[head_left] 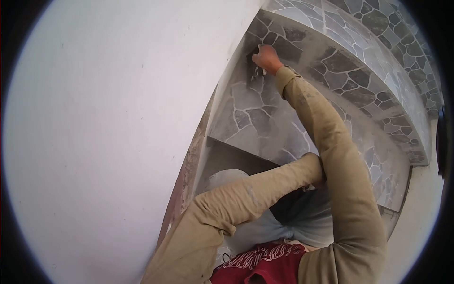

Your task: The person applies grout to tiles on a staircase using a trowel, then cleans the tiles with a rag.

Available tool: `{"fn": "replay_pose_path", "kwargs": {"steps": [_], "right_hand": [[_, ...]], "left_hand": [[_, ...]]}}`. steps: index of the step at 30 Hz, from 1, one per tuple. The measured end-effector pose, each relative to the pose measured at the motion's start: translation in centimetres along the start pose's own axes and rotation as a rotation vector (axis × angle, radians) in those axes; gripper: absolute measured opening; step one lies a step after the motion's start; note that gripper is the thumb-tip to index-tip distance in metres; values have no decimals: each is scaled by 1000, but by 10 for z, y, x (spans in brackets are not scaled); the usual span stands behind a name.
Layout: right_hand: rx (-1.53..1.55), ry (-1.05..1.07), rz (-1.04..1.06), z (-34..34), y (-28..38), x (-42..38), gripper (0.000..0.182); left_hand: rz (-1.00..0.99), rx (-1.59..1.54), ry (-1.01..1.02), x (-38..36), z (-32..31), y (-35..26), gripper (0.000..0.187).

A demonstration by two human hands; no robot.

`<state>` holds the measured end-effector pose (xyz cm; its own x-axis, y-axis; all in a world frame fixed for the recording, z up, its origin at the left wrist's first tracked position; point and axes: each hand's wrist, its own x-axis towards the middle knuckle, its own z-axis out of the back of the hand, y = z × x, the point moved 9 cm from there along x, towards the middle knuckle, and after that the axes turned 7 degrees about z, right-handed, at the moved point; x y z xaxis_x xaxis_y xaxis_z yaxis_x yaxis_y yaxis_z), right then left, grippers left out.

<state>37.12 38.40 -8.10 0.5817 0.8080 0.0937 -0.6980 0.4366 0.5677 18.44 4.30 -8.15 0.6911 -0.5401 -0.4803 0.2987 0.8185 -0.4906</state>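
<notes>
My right hand (267,59) is closed on a dark, flat, trowel-like tool (254,73), near the top of the grey stone-patterned surface where it meets the white wall. Pale smears mark the tool. The right arm reaches up and forward in a dusty tan sleeve. My left arm crosses low from the left, its sleeve (265,187) passing under the right forearm. That arm's hand is hidden there, so its fingers cannot be made out. Around the tool, the grey stone-patterned surface (259,118) shows pale joints and dusty patches.
A smooth white wall (109,118) fills the left side. Curved stone-patterned steps (347,78) rise at the upper right. A dark straight edge (243,154) crosses below the patterned surface, above my knees. At the far right is a dark object (441,142).
</notes>
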Motion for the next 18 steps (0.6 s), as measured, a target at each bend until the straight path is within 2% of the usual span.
{"fn": "replay_pose_path", "kwargs": {"steps": [2,4,8,10,11,13,15,18], "right_hand": [[-28,-53,10,0,-1,5,39],[62,74,54,-10,7,-5,39],[-25,-69,58,10,-3,1,40],[66,143,151,-8,12,-11,39],[71,152,150,-11,13,-9,39],[-117,5,206,2,2,2,39],[-52,7,234,10,-2,3,38],[79,76,235,5,3,1,37]], "left_hand": [[10,15,17,-4,3,1,45],[29,46,94,6,-8,1,45],[-99,53,-90,62,-36,-5,46],[-133,41,-151,73,-47,0,46],[-144,31,-169,75,-51,1,46],[-160,-9,-116,77,-56,0,47],[-155,-17,-103,75,-50,3,48],[4,59,-70,49,-36,8,46]]}}
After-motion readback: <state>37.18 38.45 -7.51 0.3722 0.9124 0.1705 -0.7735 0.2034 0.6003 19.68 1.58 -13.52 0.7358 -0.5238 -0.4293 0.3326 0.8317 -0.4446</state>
